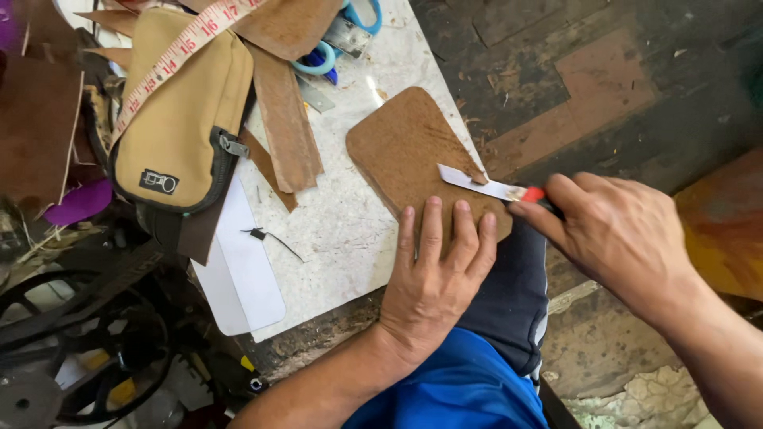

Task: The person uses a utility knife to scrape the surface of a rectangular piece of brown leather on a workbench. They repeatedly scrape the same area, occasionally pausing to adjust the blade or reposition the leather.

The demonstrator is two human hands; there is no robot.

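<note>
The cutting step is on now. The left hand [433,274] lies flat with its fingers spread a little, and it presses down on the near edge of the leather [413,159]. The right hand [616,230] is closed around the red handle of a knife [497,187]. The thin silver blade points to 9 o'clock and its tip touches the leather at the right edge.

The leather sits on the tabletop [342,238], near its right edge, at 12 o'clock from the left hand. It is brown and fuzzy on top, flat, with round corners.

I think the next move needs a slow, steady pull of the blade along the edge, with the left hand pushing hard so the piece does not slide. The fingers lie close to the blade, so they could get nicked.

The tabletop is white and scratched. At 10 o'clock from the leather lie long brown strips [286,119]. Farther left is a tan cloth bag [179,111] with a soft tape measure [171,59] across it. Blue scissors [346,36] peek out at 12 o'clock. A white sheet [246,270] hangs over the near edge
</note>
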